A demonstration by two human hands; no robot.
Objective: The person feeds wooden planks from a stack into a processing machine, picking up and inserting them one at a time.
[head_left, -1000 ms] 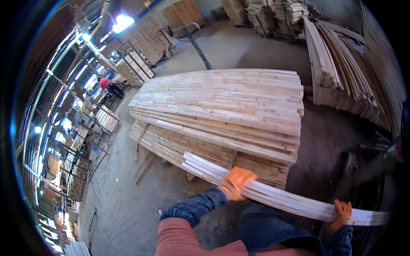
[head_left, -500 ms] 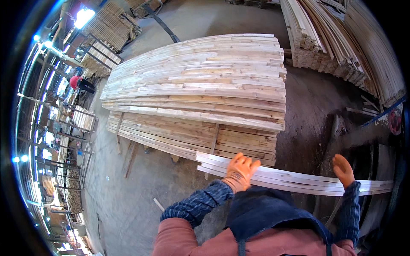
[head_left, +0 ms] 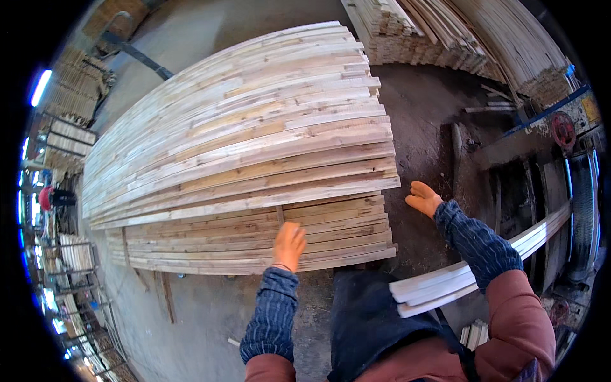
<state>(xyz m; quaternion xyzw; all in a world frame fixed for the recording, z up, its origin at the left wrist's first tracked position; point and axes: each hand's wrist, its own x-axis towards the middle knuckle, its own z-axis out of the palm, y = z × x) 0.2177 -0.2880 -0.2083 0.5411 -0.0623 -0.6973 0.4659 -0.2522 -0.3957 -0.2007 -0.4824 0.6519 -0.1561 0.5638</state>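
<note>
My left hand [head_left: 290, 246], in an orange glove, is held over the lower layer of boards [head_left: 344, 232], its fingers stretched out and nothing seen in them. I cannot tell whether it touches the wood. Off the right end of the upper stack of long boards [head_left: 273, 102], my right hand [head_left: 424, 198], gloved alike, is open with its fingers pointing toward the board ends. Pale wooden strips [head_left: 433, 288] lie beside my apron, partly hidden by my right forearm. Their far ends reach the machine at the right.
A machine with a dark roller [head_left: 582, 219] and a red handwheel [head_left: 563, 130] stands at the right. More stacked timber [head_left: 439, 32] is at the far right. A person in red [head_left: 46, 198] is far left. Short wood pieces [head_left: 474, 333] lie low near my right side.
My left hand has left the pale strips and moved left over the lower boards. My right hand has swung forward toward the stack's end. The strips now slant at my right; the view has turned.
</note>
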